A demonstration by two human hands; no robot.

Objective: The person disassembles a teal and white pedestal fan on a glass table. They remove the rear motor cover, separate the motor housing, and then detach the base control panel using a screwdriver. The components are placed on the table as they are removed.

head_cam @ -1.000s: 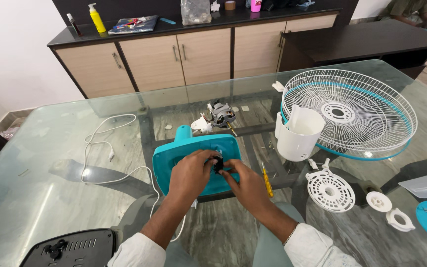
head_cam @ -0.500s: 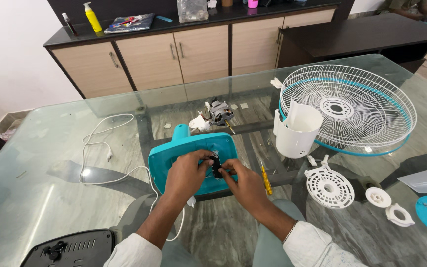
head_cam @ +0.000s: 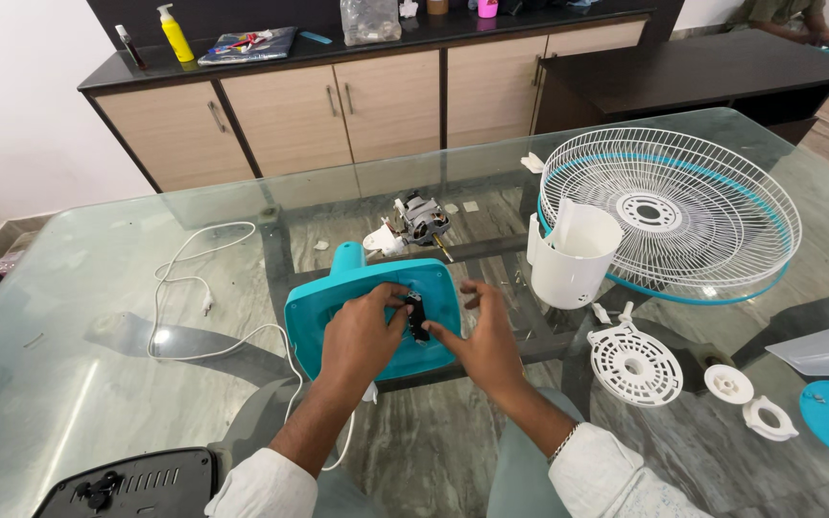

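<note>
hands (head_cam: 362, 331) (head_cam: 482, 341) pinch small black part (head_cam: 417, 317) over glossy teal housing (head_cam: 314, 312).

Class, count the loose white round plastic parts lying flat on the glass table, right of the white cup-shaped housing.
3: a large slotted white disc, a small white round cap to its right, and a white ring-shaped collar nearest the edge. Others may be hidden.

Glass table (head_cam: 79, 384), teal housing (head_cam: 338, 307), white grille (head_cam: 669, 216), cord (head_cam: 194, 288), motor (head_cam: 416, 219)
</note>
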